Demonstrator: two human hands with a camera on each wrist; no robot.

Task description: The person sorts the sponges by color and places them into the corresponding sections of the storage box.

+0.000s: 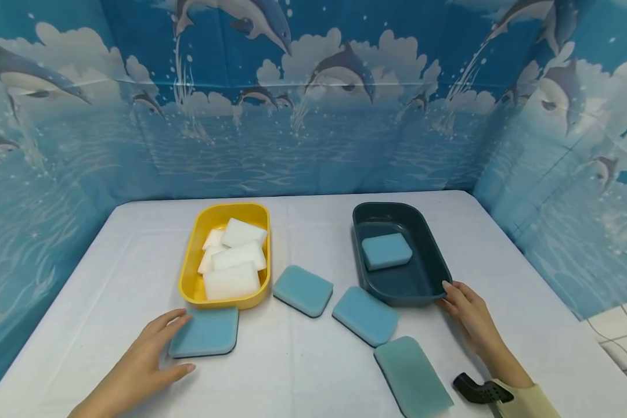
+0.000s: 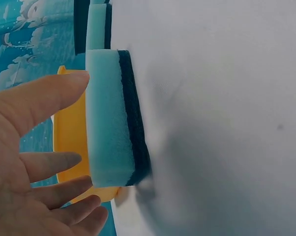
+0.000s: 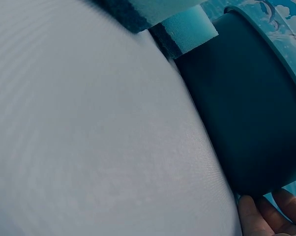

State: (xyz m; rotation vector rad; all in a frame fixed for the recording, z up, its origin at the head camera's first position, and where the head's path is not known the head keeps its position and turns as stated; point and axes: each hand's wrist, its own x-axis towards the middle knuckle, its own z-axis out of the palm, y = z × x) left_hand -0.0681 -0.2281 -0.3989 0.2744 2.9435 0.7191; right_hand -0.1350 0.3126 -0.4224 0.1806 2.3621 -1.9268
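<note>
My left hand (image 1: 145, 363) is spread around the near left side of a blue sponge (image 1: 206, 332), which has a dark scouring layer underneath. In the left wrist view, the thumb lies across the sponge's (image 2: 111, 118) upper end and the other fingers are apart, not closed round it. At the right, my right hand (image 1: 470, 316) holds the near right corner of a dark teal tray (image 1: 413, 284). The right wrist view shows its fingertips (image 3: 253, 216) against that tray's (image 3: 246, 108) outer wall. Inside the tray lies one blue sponge (image 1: 386, 251).
A yellow tray (image 1: 188, 278) with several white sponges (image 1: 232, 281) stands back left, just behind the left hand's sponge. Between the trays and in front lie a blue-green sponge (image 1: 304, 290), a blue sponge (image 1: 366, 315) and a greener sponge (image 1: 411, 377). Dolphin-printed cloth (image 1: 303, 145) encloses the table.
</note>
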